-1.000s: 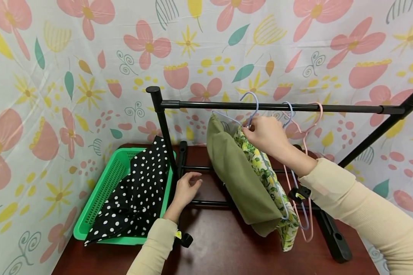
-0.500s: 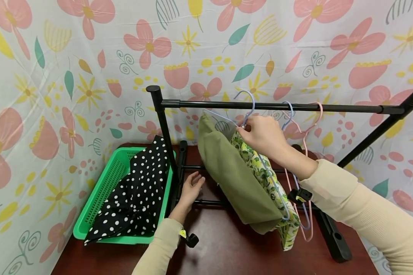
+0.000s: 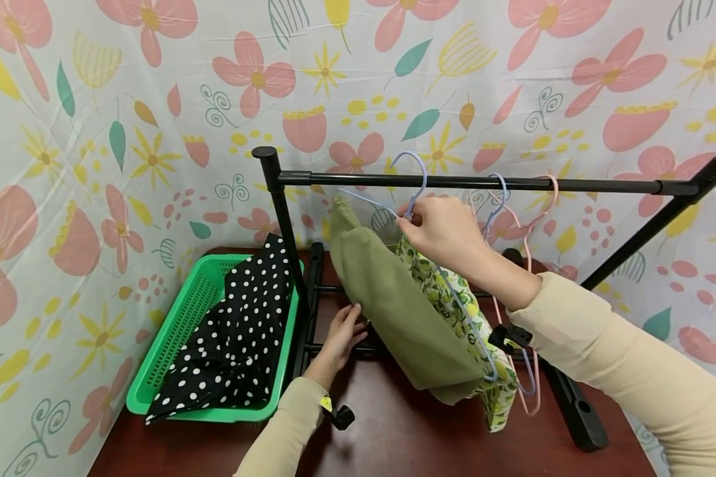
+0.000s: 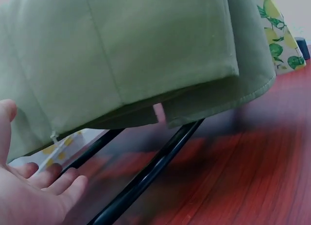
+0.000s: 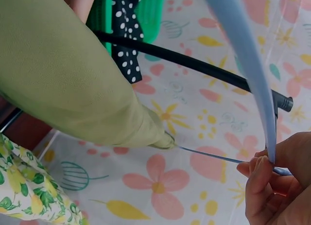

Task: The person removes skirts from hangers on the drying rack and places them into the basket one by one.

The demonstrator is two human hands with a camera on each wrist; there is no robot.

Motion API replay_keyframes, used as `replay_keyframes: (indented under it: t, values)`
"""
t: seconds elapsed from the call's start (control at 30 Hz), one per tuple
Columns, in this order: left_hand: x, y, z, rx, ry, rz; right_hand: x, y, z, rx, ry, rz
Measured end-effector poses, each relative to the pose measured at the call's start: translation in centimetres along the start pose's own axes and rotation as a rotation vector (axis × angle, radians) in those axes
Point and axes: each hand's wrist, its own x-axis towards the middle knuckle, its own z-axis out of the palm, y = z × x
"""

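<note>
My right hand (image 3: pixel 447 228) pinches a lavender clothes hanger (image 3: pixel 419 173) just below its hook, which arches over the black rail (image 3: pixel 346 180). From this hanger an olive-green garment (image 3: pixel 394 305) hangs at a slant, and a lemon-print cloth (image 3: pixel 420 265) shows behind it on the right. My left hand (image 3: pixel 341 334) is at the green garment's lower left side, fingertips right at its edge. In the left wrist view, the fingers (image 4: pixel 63 186) are spread below the garment's hem (image 4: pixel 121 106). The right wrist view shows thumb and fingers (image 5: pixel 260 176) together on the hanger's neck.
A green basket (image 3: pixel 173 324) at the left holds a black polka-dot cloth (image 3: pixel 238 344). Another lavender hanger (image 3: pixel 498 199) and a pink hanger (image 3: pixel 549 199) hang farther right on the rail. The rack's black feet (image 3: pixel 575 411) stand on a reddish-brown table (image 3: pixel 394 437).
My right hand has moved left along the rail, bringing the hanger and green garment with it. My left hand has shifted right, up to the garment's edge.
</note>
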Motion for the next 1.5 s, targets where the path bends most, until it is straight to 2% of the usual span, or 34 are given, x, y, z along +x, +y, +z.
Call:
replay_keyframes:
  t: [0.17, 0.33, 0.43, 0.6, 0.77, 0.93, 1.07, 1.23, 1.5]
  values:
    - [-0.1, 0.2, 0.4, -0.083, -0.042, -0.036, 0.1, -0.4, 0.0, 0.000, 0.015, -0.029]
    - [-0.3, 0.5, 0.5, -0.160, -0.086, -0.061, 0.0, -0.4, -0.1, -0.003, 0.011, -0.022]
    - [-0.3, 0.6, 0.4, -0.163, -0.107, -0.058, 0.0, -0.3, -0.2, -0.010, 0.005, -0.015]
    - [-0.6, 0.6, 0.0, -0.122, -0.100, -0.049, -0.2, 0.1, -0.1, -0.004, -0.001, -0.005]
    - [-0.8, 0.7, -0.5, -0.078, -0.054, -0.023, -0.3, 0.6, -0.1, 0.012, -0.002, -0.007]
    - [-0.8, 0.9, -1.0, -0.030, 0.079, 0.021, -0.5, 1.3, 0.1, 0.004, -0.001, -0.007]
    - [-1.2, 1.5, -1.2, -0.007, 0.144, 0.044, -0.8, 1.7, 0.3, 0.000, 0.006, 0.004]
    - [-2.0, 2.4, -1.4, 0.026, 0.169, 0.061, -0.9, 2.1, 0.4, -0.007, 0.005, 0.026]
    - [-2.8, 4.0, -1.8, 0.013, 0.147, 0.106, -1.1, 2.8, 0.1, -0.026, -0.024, 0.058]
